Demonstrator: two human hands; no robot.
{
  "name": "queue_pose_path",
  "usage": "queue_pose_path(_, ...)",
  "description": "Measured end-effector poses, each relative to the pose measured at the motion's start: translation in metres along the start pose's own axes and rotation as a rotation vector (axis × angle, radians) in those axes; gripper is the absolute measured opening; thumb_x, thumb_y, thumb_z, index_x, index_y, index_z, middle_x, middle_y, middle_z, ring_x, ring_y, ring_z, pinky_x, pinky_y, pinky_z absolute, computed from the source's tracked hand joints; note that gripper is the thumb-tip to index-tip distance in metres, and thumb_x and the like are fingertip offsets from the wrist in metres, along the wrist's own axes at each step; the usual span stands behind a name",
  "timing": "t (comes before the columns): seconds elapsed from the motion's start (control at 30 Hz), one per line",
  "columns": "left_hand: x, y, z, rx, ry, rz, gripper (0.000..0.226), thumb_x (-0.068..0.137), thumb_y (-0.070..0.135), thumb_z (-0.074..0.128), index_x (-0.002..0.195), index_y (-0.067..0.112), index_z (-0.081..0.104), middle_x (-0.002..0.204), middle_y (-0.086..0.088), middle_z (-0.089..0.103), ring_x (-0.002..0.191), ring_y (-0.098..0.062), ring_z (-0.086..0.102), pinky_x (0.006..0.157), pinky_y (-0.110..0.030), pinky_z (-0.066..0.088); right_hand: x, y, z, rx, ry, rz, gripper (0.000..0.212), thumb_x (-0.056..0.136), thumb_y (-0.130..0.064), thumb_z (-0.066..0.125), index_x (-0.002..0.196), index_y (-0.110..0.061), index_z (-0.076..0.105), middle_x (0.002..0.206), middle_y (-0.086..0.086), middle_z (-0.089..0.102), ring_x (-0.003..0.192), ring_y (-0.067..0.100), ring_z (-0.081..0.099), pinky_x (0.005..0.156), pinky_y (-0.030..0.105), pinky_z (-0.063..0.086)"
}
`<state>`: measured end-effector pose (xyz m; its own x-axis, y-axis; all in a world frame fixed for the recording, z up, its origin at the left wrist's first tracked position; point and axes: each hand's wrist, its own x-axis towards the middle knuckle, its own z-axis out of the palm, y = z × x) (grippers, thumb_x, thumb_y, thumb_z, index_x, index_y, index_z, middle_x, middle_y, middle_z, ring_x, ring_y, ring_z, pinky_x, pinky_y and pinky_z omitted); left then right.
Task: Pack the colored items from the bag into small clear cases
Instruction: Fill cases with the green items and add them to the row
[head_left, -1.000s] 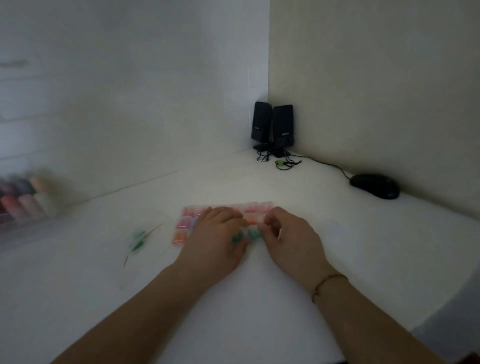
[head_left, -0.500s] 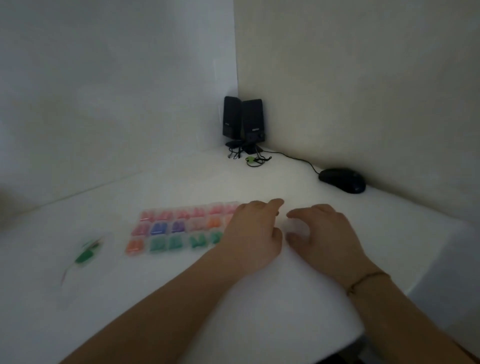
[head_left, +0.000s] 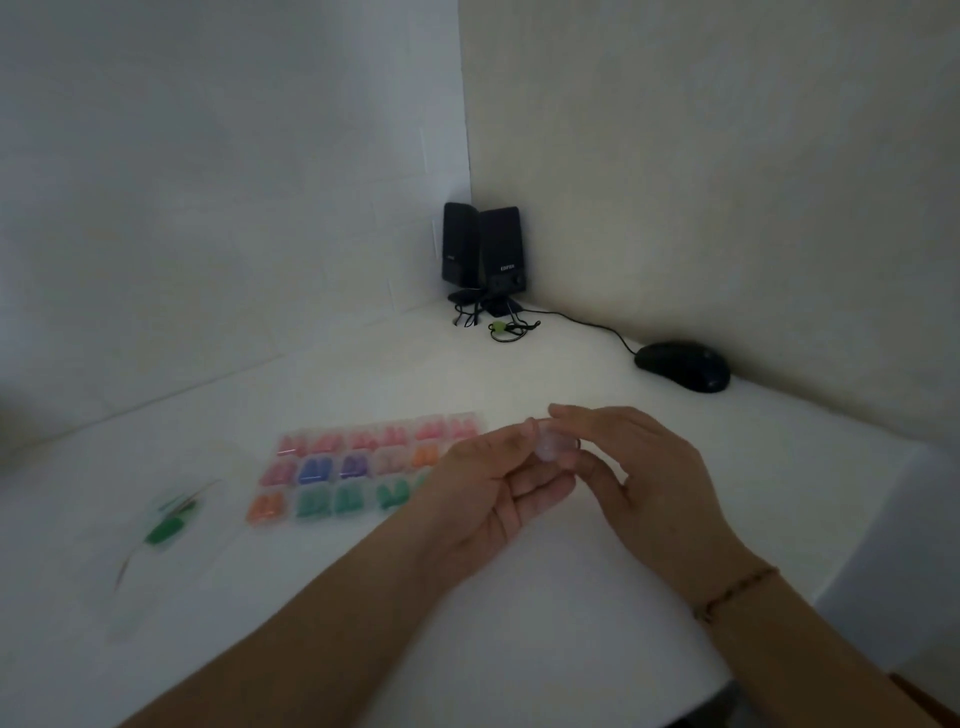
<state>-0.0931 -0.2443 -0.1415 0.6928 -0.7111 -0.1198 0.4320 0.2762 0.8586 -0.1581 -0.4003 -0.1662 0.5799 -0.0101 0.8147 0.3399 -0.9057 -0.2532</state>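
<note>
Three rows of small clear cases lie on the white table, filled with pink, purple, orange and green items. To their left lies a clear bag with green items in it. My left hand and my right hand are raised just right of the rows. Between them they hold one small clear case, pinched by the fingertips of both hands. Its contents cannot be made out.
Two black speakers stand in the far corner with cables in front of them. A black mouse lies by the right wall. The table's edge runs along the lower right.
Both hands have lifted off the table and come together around a small clear case. The view has shifted right, so the rows of cases now lie further left.
</note>
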Motion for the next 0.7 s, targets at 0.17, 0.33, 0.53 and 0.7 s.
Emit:
queue_pose_path(0.17, -0.001, 0.0, 0.001, -0.106, -0.052, -0.009, 0.029, 0.082, 0.023, 0.058, 0.08, -0.001, 0.074, 0.089, -0.016, 0.075, 0.082, -0.019, 0.074, 0.078, -0.029, 0.058, -0.002, -0.007, -0.003, -0.035, 0.095, -0.005, 0.019, 0.092, -0.022, 0.057, 0.104, -0.018, 0.071, 0.1, -0.012, 0.071, 0.078, 0.004, 0.064, 0.066, 0.011, 0.043)
queue_pose_path(0.33, -0.003, -0.001, 0.001, -0.074, -0.068, 0.02, 0.028, 0.081, 0.023, 0.061, 0.09, -0.003, 0.069, 0.094, -0.017, 0.071, 0.085, -0.021, 0.072, 0.082, -0.032, 0.059, -0.001, -0.01, -0.004, -0.12, 0.1, -0.096, 0.021, 0.085, -0.031, 0.068, 0.103, -0.02, 0.071, 0.092, -0.011, 0.071, 0.071, 0.005, 0.062, 0.062, 0.019, 0.049)
queue_pose_path(0.53, -0.005, 0.001, 0.005, -0.133, -0.111, -0.075, 0.046, 0.089, 0.036, 0.048, 0.107, -0.001, 0.069, 0.105, -0.017, 0.072, 0.095, -0.028, 0.071, 0.091, -0.042, 0.055, 0.0, -0.012, -0.005, 0.072, 0.118, -0.004, 0.021, 0.092, -0.028, 0.055, 0.113, -0.028, 0.058, 0.107, -0.023, 0.062, 0.09, -0.001, 0.061, 0.076, 0.018, 0.05)
queue_pose_path(0.7, -0.001, 0.0, 0.003, -0.202, -0.038, 0.047, 0.034, 0.084, 0.025, 0.058, 0.106, 0.0, 0.063, 0.096, -0.019, 0.072, 0.082, -0.025, 0.072, 0.078, -0.036, 0.06, 0.002, -0.013, -0.004, 0.007, 0.102, -0.025, 0.031, 0.088, -0.026, 0.064, 0.119, -0.023, 0.061, 0.112, -0.014, 0.064, 0.099, 0.002, 0.059, 0.076, 0.016, 0.049)
